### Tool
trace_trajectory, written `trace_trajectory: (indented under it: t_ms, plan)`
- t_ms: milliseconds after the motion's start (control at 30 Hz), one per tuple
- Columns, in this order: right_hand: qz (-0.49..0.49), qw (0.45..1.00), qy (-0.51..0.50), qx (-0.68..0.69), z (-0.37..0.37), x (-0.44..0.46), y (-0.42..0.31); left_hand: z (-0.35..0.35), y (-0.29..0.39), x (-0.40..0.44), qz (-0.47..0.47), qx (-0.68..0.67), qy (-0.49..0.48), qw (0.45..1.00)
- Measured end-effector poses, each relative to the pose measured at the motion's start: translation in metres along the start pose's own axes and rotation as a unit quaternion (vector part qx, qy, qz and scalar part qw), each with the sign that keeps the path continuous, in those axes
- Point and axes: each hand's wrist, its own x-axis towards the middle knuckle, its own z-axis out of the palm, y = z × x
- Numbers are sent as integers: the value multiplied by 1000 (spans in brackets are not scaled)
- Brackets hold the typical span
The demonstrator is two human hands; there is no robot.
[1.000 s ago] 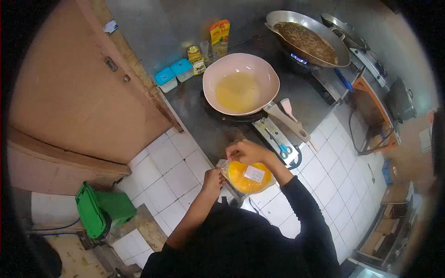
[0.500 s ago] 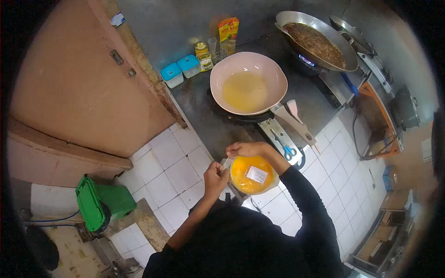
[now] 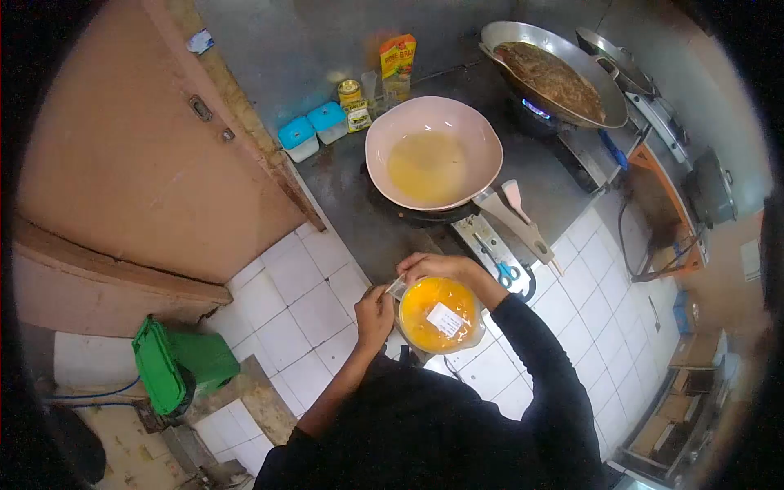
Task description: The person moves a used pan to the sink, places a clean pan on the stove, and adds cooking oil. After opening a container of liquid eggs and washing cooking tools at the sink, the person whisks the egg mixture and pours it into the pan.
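Note:
A clear plastic bag of orange-yellow contents (image 3: 421,299), with a white printed label on its front, hangs in front of my body. Its upper left corner is pinched by my left hand (image 3: 375,318), the fingers closed. My right hand (image 3: 433,266) is closed on the bag's top edge, just right of the left hand. Beyond the hands, a pink frying pan (image 3: 482,135) with a shallow yellowish liquid sits on a burner, its handle pointing toward my right side. A pink-headed spatula (image 3: 512,193) lies beside that handle.
Blue-handled scissors (image 3: 507,273) lie on the stove front. A large wok (image 3: 510,34) of dark food stands over a lit flame at right. Blue-lidded containers (image 3: 327,117), a yellow can (image 3: 349,88) and a Rose Brand packet (image 3: 398,57) line the wall. A green bin (image 3: 200,355) stands left.
The bag has tilted slightly and shifted a little left, both hands still on its top. The whole view has moved slightly.

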Motion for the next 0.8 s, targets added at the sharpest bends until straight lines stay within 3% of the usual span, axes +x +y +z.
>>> trace_trajectory:
  t_ms: [67, 133, 200, 233, 300, 367, 433, 500, 567, 600, 633, 667, 700, 733, 800]
  plan:
    - [-39, 993, -107, -17, -10, 20, 12, 0, -3, 3, -14, 17, 14, 1000]
    - [-71, 992, -101, -25, -9, 29, 20, 5, -16, 5, -28, 32, 27, 999]
    - [-103, 990, -91, -32, -10, 36, 24, 13, -31, 8, -61, -92, 87, 990]
    - [-91, 990, -71, -84, -10, 39, 26, 14, -34, 7, -61, -93, 84, 990]
    - [-79, 986, -47, -136, -10, 41, 24, 16, -39, 7, -131, -287, 64, 947]
    - [14, 990, -35, -137, -8, 35, 17, 24, -59, 1, -179, -321, 54, 929]
    - [-4, 990, -63, -129, -14, 37, 28, 24, -54, -1, -229, -354, 47, 906]
    - [-24, 988, -93, -124, -21, 34, 34, 20, -49, 0, -356, -473, 43, 805]
    - [29, 990, -138, 9, -26, 24, 36, 15, -50, -3, -372, -488, 9, 789]
    - [29, 990, -138, 7, -27, 15, 36, 13, -51, -3, -384, -503, -27, 774]
    - [-34, 993, -106, 37, -24, 1, 36, 16, -55, -7, -382, -504, -25, 774]
    - [-99, 990, -74, 66, -21, -9, 35, 19, -60, -10, -330, -454, -23, 827]
    - [-100, 990, -76, 63, -15, -18, 32, 20, -63, -13, -274, -400, -20, 874]
    - [-141, 980, -29, 134, -9, -27, 33, 19, -58, -16, -274, -400, -16, 874]
    - [-180, 963, 12, 200, 0, -45, 35, 21, -49, -20, -71, -173, 39, 982]
